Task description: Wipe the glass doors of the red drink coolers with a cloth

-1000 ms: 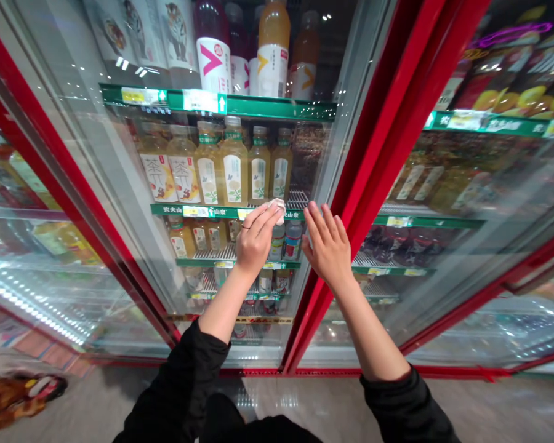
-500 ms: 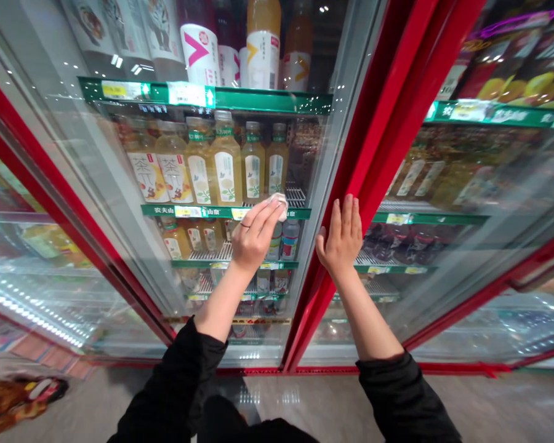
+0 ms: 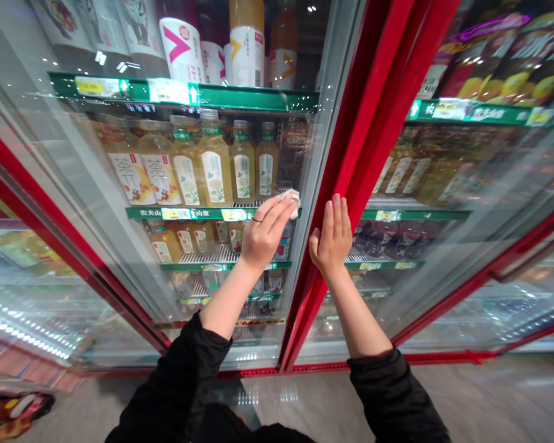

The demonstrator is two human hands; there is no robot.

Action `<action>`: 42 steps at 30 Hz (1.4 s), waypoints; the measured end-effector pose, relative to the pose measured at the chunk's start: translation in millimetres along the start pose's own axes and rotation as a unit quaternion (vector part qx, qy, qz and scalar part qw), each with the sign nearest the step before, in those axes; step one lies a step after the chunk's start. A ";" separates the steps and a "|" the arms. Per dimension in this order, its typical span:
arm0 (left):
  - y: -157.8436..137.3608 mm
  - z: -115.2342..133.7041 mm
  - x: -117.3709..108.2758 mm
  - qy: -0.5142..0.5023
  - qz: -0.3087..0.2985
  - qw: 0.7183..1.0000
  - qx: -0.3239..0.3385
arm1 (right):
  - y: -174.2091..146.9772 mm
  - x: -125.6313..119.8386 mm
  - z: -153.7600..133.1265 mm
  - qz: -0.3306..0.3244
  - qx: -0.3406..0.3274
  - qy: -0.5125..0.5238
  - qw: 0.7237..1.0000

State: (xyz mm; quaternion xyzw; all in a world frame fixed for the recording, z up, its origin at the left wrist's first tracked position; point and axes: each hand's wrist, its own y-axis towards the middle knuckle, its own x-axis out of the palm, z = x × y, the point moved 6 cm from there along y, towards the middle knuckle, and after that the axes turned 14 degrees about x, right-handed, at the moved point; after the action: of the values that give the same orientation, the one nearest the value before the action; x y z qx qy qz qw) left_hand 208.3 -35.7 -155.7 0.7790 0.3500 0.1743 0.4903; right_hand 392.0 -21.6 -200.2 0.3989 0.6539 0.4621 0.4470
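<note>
My left hand (image 3: 264, 232) presses a crumpled white cloth or tissue (image 3: 294, 202) against the glass door (image 3: 311, 132) of a drinks fridge. Most of the cloth is hidden under the fingers; its edge shows past the fingertips. A dark ring is on one finger. To the right, my right hand (image 3: 333, 240) lies flat on the red door frame (image 3: 351, 141), fingers stretched out together and thumb apart, holding nothing. Behind the glass, near my left hand, bottles of yellow tea (image 3: 216, 166) stand on a shelf with a green price strip (image 3: 203, 214).
Larger bottles (image 3: 247, 49) fill the shelf above. A second glass door with dark bottles (image 3: 489, 55) is on the right, and a handle (image 3: 530, 249) sits on the red frame beyond it. Grey floor (image 3: 512, 400) runs below; a brown plush-like thing (image 3: 16, 412) lies at lower left.
My left hand has slid the cloth right across the glass, closer to the red frame. My right hand stays on the frame. The view has shifted slightly.
</note>
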 end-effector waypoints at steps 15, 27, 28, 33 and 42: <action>8.9 7.7 13.5 0.009 -0.005 1.000 0.018 | 1.3 -10.4 -4.3 0.098 0.058 -0.042 0.993; 29.5 10.3 27.0 -0.058 0.018 0.998 0.033 | 1.0 -13.8 -7.2 0.101 0.057 -0.038 0.993; 34.8 6.0 26.9 -0.052 0.025 0.998 0.025 | 1.0 -14.5 -7.9 0.104 0.054 -0.039 0.992; 19.6 15.3 25.2 -0.093 -0.004 0.996 -0.007 | 0.9 -15.1 -8.7 0.105 0.048 -0.049 0.992; 37.2 14.1 34.3 -0.094 -0.027 0.994 0.044 | -1.0 -13.8 -3.4 0.101 0.058 -0.028 0.993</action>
State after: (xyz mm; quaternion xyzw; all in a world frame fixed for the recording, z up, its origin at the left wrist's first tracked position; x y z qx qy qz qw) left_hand 254.7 -30.4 -131.6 0.8031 0.3306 0.0709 0.4906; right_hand 392.5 -35.6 -197.6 0.5009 0.6231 0.4552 0.3919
